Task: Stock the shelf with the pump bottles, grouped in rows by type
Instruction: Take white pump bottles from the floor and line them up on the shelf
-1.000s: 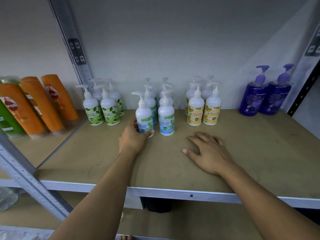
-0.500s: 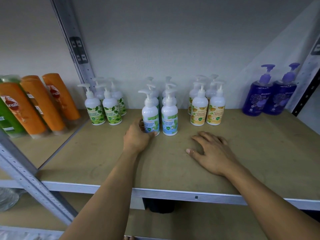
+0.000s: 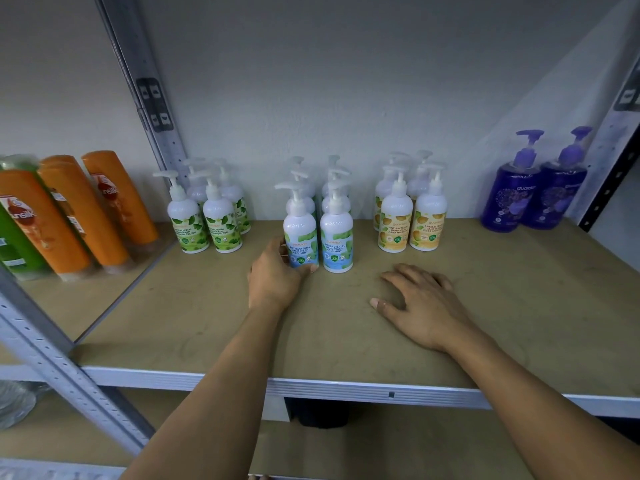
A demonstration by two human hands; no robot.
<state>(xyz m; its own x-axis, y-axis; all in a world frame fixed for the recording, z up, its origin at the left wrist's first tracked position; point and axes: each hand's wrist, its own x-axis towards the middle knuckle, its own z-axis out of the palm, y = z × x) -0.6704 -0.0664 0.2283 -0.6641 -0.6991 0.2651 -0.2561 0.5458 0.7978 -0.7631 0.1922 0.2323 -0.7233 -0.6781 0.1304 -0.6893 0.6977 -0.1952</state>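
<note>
On the brown shelf board (image 3: 519,306) white pump bottles stand in three groups: green-label (image 3: 188,223) at left, blue mint-label in the middle, yellow-label (image 3: 396,220) at right. My left hand (image 3: 277,275) grips the base of the front-left mint bottle (image 3: 300,230), thumb across its front. That bottle stands upright beside a second mint bottle (image 3: 337,237), with more mint bottles behind them. My right hand (image 3: 419,303) lies flat on the board, fingers spread, holding nothing.
Two purple pump bottles (image 3: 533,192) stand at the back right by a metal upright (image 3: 609,174). Orange and green shampoo bottles (image 3: 79,213) fill the neighbouring shelf at left, past another upright (image 3: 156,109). A lower shelf lies below the front rail (image 3: 346,389).
The mint bottle in my left hand has slid right, up against the second mint bottle, and stands straight. My right hand has stayed flat on the board.
</note>
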